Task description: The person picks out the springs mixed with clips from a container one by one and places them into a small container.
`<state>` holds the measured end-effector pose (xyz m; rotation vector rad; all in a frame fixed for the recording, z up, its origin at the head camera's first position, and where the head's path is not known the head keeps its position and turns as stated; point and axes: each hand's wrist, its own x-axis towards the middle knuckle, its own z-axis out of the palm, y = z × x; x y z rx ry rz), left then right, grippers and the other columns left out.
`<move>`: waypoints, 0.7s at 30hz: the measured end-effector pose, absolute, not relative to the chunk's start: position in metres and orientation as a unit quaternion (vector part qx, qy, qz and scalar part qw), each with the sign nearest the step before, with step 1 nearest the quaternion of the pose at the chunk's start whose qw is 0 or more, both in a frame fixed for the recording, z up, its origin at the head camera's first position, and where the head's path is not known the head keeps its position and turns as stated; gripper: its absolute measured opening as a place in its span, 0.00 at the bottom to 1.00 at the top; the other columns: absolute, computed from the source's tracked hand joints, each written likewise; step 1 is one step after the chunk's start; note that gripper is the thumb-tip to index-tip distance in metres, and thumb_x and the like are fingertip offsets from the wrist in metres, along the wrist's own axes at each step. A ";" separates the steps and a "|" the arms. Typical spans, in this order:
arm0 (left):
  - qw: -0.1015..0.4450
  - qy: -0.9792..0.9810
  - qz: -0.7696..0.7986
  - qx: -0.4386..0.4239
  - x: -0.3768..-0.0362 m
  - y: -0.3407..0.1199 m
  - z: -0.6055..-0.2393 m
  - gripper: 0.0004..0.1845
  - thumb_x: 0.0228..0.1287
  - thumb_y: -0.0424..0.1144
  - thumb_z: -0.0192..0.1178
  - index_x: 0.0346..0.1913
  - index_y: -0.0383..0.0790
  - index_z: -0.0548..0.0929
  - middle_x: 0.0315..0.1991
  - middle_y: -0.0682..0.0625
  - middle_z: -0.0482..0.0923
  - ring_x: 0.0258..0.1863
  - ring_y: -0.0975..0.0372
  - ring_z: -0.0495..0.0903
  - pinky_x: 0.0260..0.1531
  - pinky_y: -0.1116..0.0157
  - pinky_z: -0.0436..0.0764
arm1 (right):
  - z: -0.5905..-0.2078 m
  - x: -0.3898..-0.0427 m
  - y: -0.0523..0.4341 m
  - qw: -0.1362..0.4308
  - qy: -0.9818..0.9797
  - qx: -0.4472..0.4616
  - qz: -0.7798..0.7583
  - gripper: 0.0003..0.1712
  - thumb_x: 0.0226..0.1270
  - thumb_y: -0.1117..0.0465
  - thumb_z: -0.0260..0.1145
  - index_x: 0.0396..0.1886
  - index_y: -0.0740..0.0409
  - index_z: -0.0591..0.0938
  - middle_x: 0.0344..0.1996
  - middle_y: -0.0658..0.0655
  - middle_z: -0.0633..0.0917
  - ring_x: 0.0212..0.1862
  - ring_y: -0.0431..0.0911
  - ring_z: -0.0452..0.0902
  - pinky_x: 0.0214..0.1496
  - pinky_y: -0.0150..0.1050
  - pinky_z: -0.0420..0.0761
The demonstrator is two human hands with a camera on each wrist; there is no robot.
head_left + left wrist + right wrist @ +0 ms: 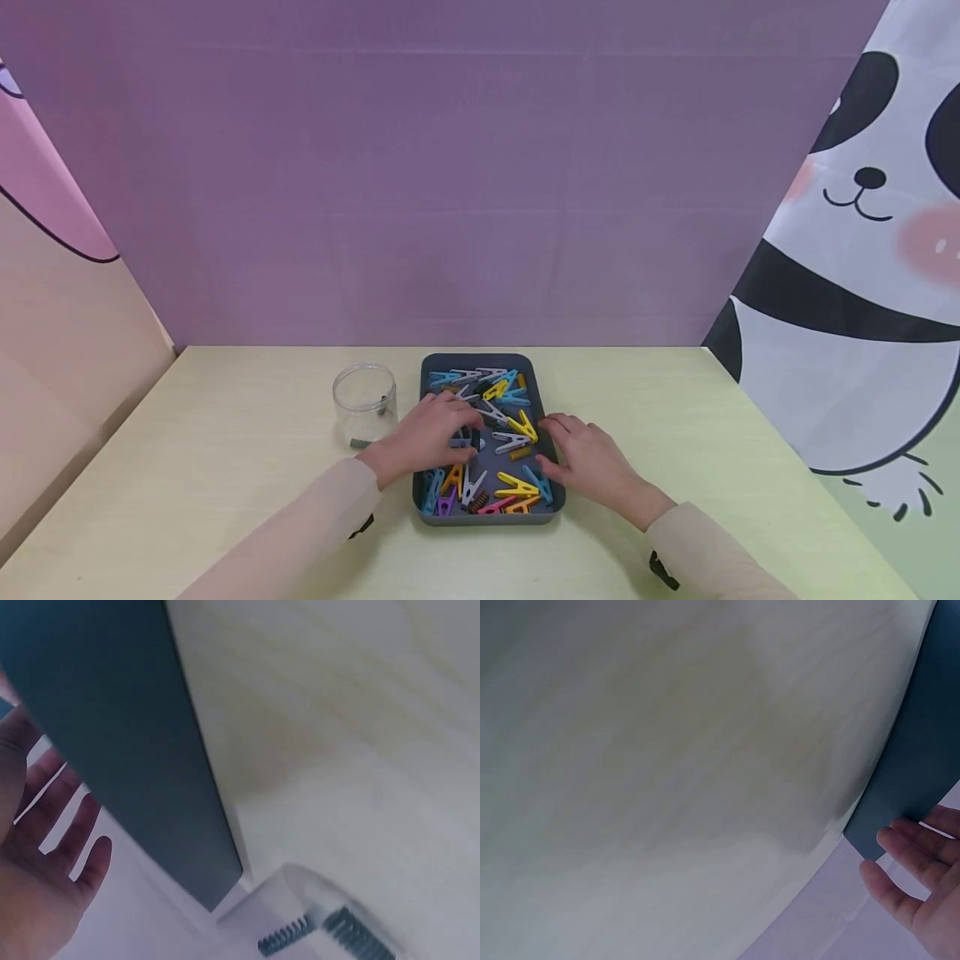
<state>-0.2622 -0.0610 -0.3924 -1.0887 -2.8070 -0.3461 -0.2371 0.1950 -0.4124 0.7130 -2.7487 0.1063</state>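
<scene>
A dark grey tray (pixel 489 521) holds many small plastic clothespins in several colours, with loose coil springs among them. My left hand (pixel 427 435) reaches over the tray's left rim, thumb and fingers bent and apart above the middle of it; the hand hides the things below. Along the right rim rests my right hand (pixel 592 465), its fingers loosely spread against the edge. Near those fingertips lie a yellow clothespin (pixel 522 426), a white clothespin (pixel 512 442) and a brown spring (pixel 521 454). The right wrist view shows the fingers by the tray's outer wall (pixel 922 727).
A clear round jar (pixel 365 400) stands on the table left of the tray, just beyond the left hand. Inside it lie dark springs (pixel 358 935). The pale wooden table (pixel 247 433) ends at a purple backdrop (pixel 450 183).
</scene>
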 end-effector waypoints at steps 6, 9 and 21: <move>0.068 -0.925 -0.122 -0.354 -0.261 -0.072 -0.379 0.17 0.54 0.49 0.64 0.46 0.50 0.81 0.48 0.56 0.80 0.48 0.60 0.71 0.49 0.58 0.69 | -0.412 -0.237 0.195 0.143 -0.958 0.244 0.037 0.29 0.53 0.46 0.66 0.50 0.59 0.77 0.49 0.57 0.79 0.50 0.50 0.76 0.47 0.47 0.78; 0.072 -0.927 -0.128 -0.346 -0.260 -0.079 -0.372 0.16 0.53 0.49 0.64 0.46 0.50 0.81 0.46 0.56 0.81 0.46 0.60 0.70 0.48 0.59 0.69 | -0.412 -0.237 0.195 0.141 -0.959 0.244 0.035 0.29 0.53 0.46 0.66 0.50 0.59 0.77 0.49 0.57 0.79 0.50 0.50 0.76 0.47 0.47 0.78; 0.102 -0.936 -0.141 -0.307 -0.260 -0.108 -0.349 0.17 0.53 0.50 0.65 0.46 0.50 0.81 0.45 0.57 0.80 0.47 0.61 0.70 0.49 0.59 0.69 | -0.414 -0.237 0.196 0.151 -0.956 0.250 0.040 0.29 0.53 0.46 0.66 0.50 0.58 0.77 0.49 0.56 0.79 0.49 0.49 0.76 0.46 0.46 0.78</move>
